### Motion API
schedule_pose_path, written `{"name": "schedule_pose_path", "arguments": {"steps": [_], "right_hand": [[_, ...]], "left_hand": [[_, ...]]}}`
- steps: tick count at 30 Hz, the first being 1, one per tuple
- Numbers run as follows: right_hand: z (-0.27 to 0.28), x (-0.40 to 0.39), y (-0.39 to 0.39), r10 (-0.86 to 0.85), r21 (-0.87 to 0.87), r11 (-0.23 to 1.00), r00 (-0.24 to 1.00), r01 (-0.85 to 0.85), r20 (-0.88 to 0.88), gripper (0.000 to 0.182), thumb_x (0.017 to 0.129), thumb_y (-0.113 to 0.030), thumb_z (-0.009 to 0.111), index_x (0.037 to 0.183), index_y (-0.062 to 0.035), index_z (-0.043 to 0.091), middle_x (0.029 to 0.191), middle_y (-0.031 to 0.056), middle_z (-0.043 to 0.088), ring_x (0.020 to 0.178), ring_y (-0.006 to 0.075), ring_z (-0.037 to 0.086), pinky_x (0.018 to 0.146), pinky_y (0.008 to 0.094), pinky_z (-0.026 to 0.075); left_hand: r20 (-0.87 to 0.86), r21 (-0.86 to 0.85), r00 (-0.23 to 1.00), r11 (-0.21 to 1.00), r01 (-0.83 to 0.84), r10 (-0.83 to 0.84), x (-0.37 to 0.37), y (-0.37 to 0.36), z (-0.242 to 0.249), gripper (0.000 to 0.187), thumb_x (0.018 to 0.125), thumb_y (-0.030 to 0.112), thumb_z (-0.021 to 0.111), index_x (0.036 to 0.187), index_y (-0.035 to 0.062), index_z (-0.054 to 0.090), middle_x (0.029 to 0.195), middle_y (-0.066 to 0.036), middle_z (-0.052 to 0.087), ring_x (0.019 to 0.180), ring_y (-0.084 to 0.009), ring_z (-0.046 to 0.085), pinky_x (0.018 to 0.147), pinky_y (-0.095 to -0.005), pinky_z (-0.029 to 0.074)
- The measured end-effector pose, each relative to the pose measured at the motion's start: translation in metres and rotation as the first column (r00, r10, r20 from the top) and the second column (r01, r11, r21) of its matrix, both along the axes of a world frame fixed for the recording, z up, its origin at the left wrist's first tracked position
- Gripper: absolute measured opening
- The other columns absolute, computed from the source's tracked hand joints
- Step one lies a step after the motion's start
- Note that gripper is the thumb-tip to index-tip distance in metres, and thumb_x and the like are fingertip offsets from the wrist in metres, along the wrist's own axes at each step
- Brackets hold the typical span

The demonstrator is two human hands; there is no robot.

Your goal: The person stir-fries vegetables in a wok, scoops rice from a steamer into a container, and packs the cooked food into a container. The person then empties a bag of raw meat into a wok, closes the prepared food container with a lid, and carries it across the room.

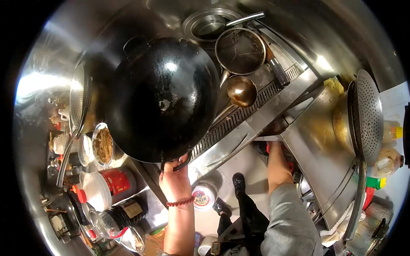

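My left hand, with a red bead bracelet at its wrist, is closed around the loop handle of a large black wok. The wok rests over the stove, its dark inside facing up. My right forearm reaches forward to the underside of the steel stove edge. There my right hand is mostly hidden beside something red and dark, and its fingers do not show. To the right of the wok lie a metal ladle and a round strainer.
A steel pot stands at the back. A wood-and-black-handled brush lies by the drain grate. On the left are a bowl of brown seasoning and several bottles. A perforated skimmer leans over the right counter.
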State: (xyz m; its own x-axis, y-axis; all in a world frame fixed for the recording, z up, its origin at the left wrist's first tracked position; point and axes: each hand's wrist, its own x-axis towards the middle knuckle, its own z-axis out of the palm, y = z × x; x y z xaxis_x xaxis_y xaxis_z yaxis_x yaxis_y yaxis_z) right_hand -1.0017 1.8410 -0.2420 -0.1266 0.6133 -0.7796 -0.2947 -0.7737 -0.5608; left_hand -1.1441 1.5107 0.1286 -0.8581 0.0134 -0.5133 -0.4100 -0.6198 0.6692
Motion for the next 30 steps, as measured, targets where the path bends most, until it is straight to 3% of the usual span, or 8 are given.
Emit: {"name": "schedule_pose_path", "arguments": {"steps": [11, 14, 16, 18, 22, 25, 28, 30], "right_hand": [[0.011, 0.01, -0.017, 0.086, 0.053, 0.995, 0.996, -0.087, 0.016, 0.026, 0.082, -0.04, 0.048, 0.093, -0.0158, 0.052, 0.08, 0.0019, 0.054, 0.061, 0.0176, 0.048, 0.056, 0.0303, 0.042], [0.008, 0.028, -0.108, 0.359, -0.026, 0.933, 0.933, -0.359, 0.01, 0.028, 0.081, -0.041, 0.049, 0.091, -0.0152, 0.052, 0.079, 0.0028, 0.054, 0.06, 0.0188, 0.048, 0.055, 0.031, 0.042], [0.012, 0.015, -0.191, 0.526, -0.234, 0.792, 0.825, -0.563, -0.206, 0.028, 0.081, -0.041, 0.05, 0.09, -0.0148, 0.052, 0.078, 0.0035, 0.054, 0.059, 0.0196, 0.049, 0.054, 0.0314, 0.043], [0.014, -0.021, -0.238, 0.464, -0.342, 0.751, 0.82, -0.565, -0.335, 0.029, 0.08, -0.042, 0.051, 0.09, -0.0143, 0.052, 0.078, 0.0041, 0.054, 0.057, 0.0204, 0.049, 0.054, 0.0318, 0.043], [-0.008, -0.059, -0.255, 0.293, -0.356, 0.866, 0.933, -0.351, -0.207, 0.032, 0.083, -0.038, 0.049, 0.082, -0.0057, 0.051, 0.065, 0.0072, 0.053, 0.054, 0.0165, 0.048, 0.048, 0.0257, 0.041], [-0.049, -0.072, -0.282, 0.1, 0.008, 0.995, 0.985, -0.1, -0.141, 0.035, 0.084, -0.038, 0.048, 0.086, -0.0034, 0.052, 0.069, 0.0078, 0.053, 0.055, 0.0172, 0.048, 0.048, 0.0259, 0.041], [-0.092, -0.07, -0.305, -0.033, 0.773, 0.577, 0.953, 0.265, -0.302, 0.039, 0.085, -0.039, 0.046, 0.091, -0.001, 0.052, 0.072, 0.0085, 0.054, 0.055, 0.0179, 0.048, 0.049, 0.0261, 0.041], [-0.069, -0.064, -0.296, -0.085, 0.454, 0.881, 0.988, 0.137, -0.132, 0.045, 0.085, -0.042, 0.045, 0.097, 0.001, 0.051, 0.078, 0.0093, 0.055, 0.062, 0.0181, 0.05, 0.054, 0.0261, 0.042]], "left_hand": [[-0.077, -0.076, 0.993, 0.994, 0.082, -0.088, -0.002, -0.009, -0.013, 0.007, 0.071, -0.005, 0.048, 0.073, -0.01, 0.051, 0.08, -0.016, 0.056, 0.077, -0.0254, 0.057, 0.081, -0.0367, 0.049], [-0.065, -0.122, 0.994, 0.99, 0.074, -0.083, 0.001, -0.015, -0.014, 0.007, 0.072, -0.005, 0.047, 0.074, -0.011, 0.05, 0.081, -0.017, 0.056, 0.079, -0.0265, 0.056, 0.082, -0.0374, 0.049], [-0.092, -0.145, 0.991, 0.986, 0.079, -0.093, -0.002, -0.012, -0.014, 0.008, 0.071, -0.005, 0.047, 0.075, -0.0117, 0.05, 0.081, -0.017, 0.055, 0.08, -0.0273, 0.056, 0.082, -0.0382, 0.049], [-0.066, -0.176, 0.994, 0.982, 0.075, -0.088, -0.001, -0.013, -0.015, 0.007, 0.071, -0.006, 0.046, 0.074, -0.0121, 0.049, 0.082, -0.017, 0.054, 0.081, -0.028, 0.055, 0.083, -0.04, 0.048], [-0.064, -0.206, 0.994, 0.976, 0.072, -0.086, -0.001, -0.013, -0.015, 0.006, 0.07, -0.007, 0.045, 0.072, -0.0125, 0.048, 0.082, -0.018, 0.053, 0.08, -0.0287, 0.054, 0.083, -0.0422, 0.048], [-0.072, -0.191, 0.994, 0.979, 0.07, -0.085, -0.001, -0.013, -0.014, 0.006, 0.07, -0.008, 0.045, 0.071, -0.013, 0.047, 0.082, -0.018, 0.053, 0.079, -0.0288, 0.055, 0.081, -0.0414, 0.049], [-0.073, -0.151, 0.995, 0.987, 0.053, -0.064, -0.002, -0.013, -0.017, 0.005, 0.07, -0.008, 0.045, 0.072, -0.0129, 0.047, 0.083, -0.019, 0.053, 0.079, -0.0288, 0.055, 0.08, -0.0411, 0.049], [-0.061, -0.141, 0.997, 0.989, 0.038, -0.047, -0.002, -0.017, -0.017, 0.005, 0.071, -0.009, 0.045, 0.072, -0.0128, 0.047, 0.083, -0.019, 0.053, 0.079, -0.0287, 0.055, 0.08, -0.0409, 0.05]]}}
